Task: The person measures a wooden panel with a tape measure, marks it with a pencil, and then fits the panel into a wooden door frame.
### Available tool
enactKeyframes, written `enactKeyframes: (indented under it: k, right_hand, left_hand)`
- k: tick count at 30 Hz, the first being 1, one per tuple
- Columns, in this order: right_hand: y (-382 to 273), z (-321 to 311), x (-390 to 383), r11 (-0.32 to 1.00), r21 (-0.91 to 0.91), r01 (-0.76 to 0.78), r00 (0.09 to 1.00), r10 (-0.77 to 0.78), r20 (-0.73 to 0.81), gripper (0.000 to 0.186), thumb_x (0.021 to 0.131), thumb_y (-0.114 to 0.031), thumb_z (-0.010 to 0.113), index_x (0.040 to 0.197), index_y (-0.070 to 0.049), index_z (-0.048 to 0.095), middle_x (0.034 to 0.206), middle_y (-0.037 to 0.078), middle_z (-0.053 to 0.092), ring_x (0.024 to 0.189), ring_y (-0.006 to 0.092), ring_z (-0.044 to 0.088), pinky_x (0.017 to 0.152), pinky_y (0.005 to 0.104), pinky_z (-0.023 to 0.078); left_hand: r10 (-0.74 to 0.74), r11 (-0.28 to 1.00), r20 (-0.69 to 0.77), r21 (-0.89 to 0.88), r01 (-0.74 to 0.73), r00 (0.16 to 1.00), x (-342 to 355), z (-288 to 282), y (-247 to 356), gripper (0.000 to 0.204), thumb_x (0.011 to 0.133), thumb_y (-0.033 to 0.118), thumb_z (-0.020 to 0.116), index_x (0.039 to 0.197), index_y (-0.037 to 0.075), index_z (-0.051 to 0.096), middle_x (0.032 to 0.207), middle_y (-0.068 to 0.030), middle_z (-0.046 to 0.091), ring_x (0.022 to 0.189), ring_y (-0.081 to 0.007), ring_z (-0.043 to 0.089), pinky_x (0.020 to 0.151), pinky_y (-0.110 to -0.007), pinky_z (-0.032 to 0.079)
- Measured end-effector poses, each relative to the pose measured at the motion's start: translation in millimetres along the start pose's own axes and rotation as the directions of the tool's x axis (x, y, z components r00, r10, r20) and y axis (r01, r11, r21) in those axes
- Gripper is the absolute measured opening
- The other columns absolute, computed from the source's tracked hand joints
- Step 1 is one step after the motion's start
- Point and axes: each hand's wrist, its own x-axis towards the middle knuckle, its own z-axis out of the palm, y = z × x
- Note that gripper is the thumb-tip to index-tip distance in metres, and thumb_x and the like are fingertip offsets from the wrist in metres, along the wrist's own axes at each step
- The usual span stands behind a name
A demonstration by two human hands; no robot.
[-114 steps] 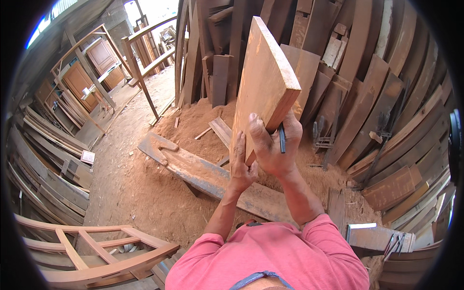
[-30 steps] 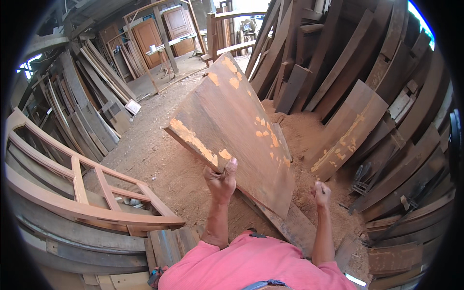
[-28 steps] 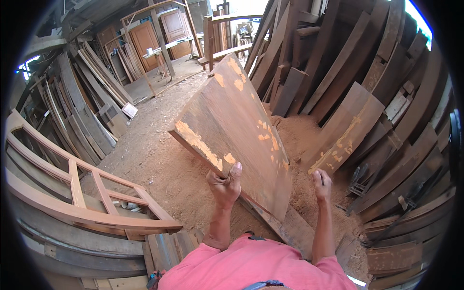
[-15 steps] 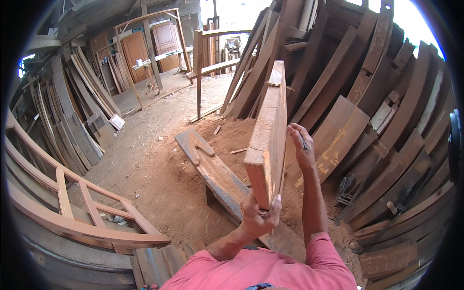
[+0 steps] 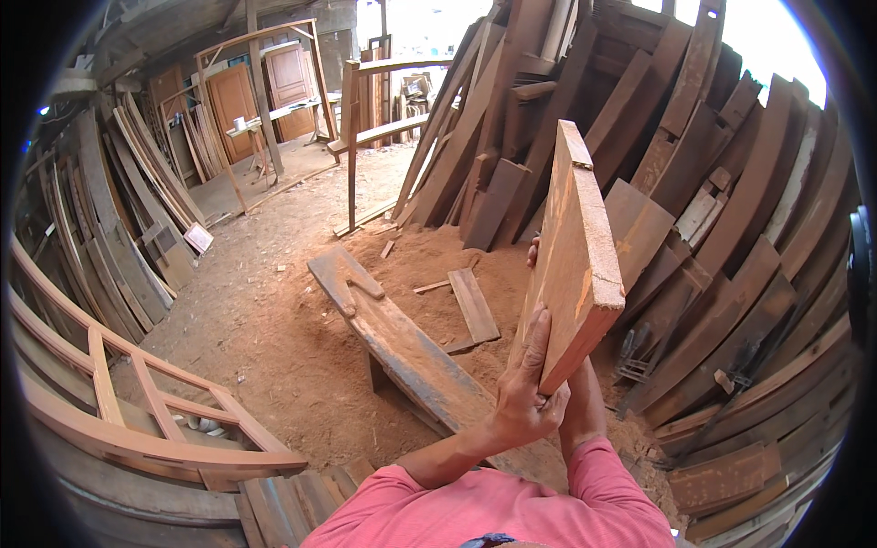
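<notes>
A thick wooden board (image 5: 568, 265), with rough edges and a pale sawn end, is held up in front of me, tilted and pointing away. My left hand (image 5: 530, 384) grips its near end, thumb along the broad face. Behind the board, my right hand (image 5: 533, 252) shows only its fingertips, curled round the far lower edge; the rest is hidden. Below lies a long, worn wooden bench (image 5: 402, 342) with a notched block fixed at its far end and sawdust over its top.
Sawdust and a short offcut (image 5: 474, 305) lie on the ground past the bench. Many dark planks (image 5: 731, 210) lean at the right. A jointed wooden frame (image 5: 146, 384) lies at the left. Panelled doors (image 5: 290, 78) and an upright wooden frame (image 5: 320, 78) stand at the back.
The board has swung to the right and turned, so its left broad face shows. My right hand, earlier beside it with a thin dark stick in the fingers, is now mostly behind it.
</notes>
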Motion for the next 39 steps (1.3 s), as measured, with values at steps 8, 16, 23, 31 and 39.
enactKeyframes:
  k: [8,16,23,31,39]
  right_hand:
    - [-21,-19,-10,0.990,-0.144,0.007,0.995,-0.022,-0.101,0.046,0.108,-0.036,0.035,0.106,0.001,0.061,0.094,0.004,0.061,0.086,0.0118,0.054,0.079,0.0312,0.046]
    - [-23,-22,-4,0.976,-0.216,-0.014,0.989,-0.018,-0.145,0.046,0.109,-0.037,0.034,0.104,0.000,0.061,0.091,0.004,0.060,0.083,0.0119,0.054,0.076,0.0314,0.046]
    - [-23,-31,-7,0.988,0.152,-0.028,0.979,0.058,-0.193,0.046,0.108,-0.039,0.033,0.099,-0.003,0.060,0.079,0.001,0.054,0.071,0.0088,0.051,0.061,0.0280,0.043]
    - [-27,-49,-16,0.945,-0.326,-0.001,0.929,-0.120,-0.351,0.047,0.108,-0.037,0.034,0.103,0.001,0.062,0.089,0.007,0.064,0.080,0.0149,0.059,0.073,0.0336,0.049]
    - [-49,-61,-33,0.867,-0.498,-0.018,0.894,-0.209,-0.396,0.047,0.108,-0.036,0.033,0.102,0.001,0.061,0.088,0.006,0.061,0.081,0.0152,0.055,0.075,0.0336,0.046]
  left_hand:
    - [0.057,0.998,0.034,0.015,-0.058,0.998,3,7,-2,0.078,0.084,-0.002,0.057,0.152,-0.009,0.019,0.147,-0.0265,0.042,0.135,-0.0295,0.047,0.104,-0.034,0.041]
    - [0.022,0.992,0.105,-0.126,-0.008,0.994,6,-4,-1,0.088,0.073,-0.007,0.057,0.153,-0.006,0.020,0.153,-0.0300,0.030,0.141,-0.0442,0.034,0.112,-0.041,0.033]
    - [-0.044,0.982,0.141,-0.179,0.069,0.989,11,-18,-5,0.076,0.079,-0.005,0.057,0.149,-0.005,0.027,0.127,-0.0178,0.038,0.112,-0.0283,0.037,0.089,-0.033,0.034]
    - [-0.168,0.942,0.293,-0.234,0.241,0.941,17,-44,-24,0.066,0.083,-0.003,0.058,0.144,-0.005,0.034,0.122,-0.0172,0.058,0.096,-0.0193,0.061,0.083,-0.029,0.049]
    - [-0.109,0.886,0.285,-0.406,0.223,0.952,16,-55,-30,0.032,0.087,0.001,0.063,0.116,-0.007,0.053,0.083,-0.0027,0.058,0.065,-0.0024,0.046,0.054,-0.020,0.037]
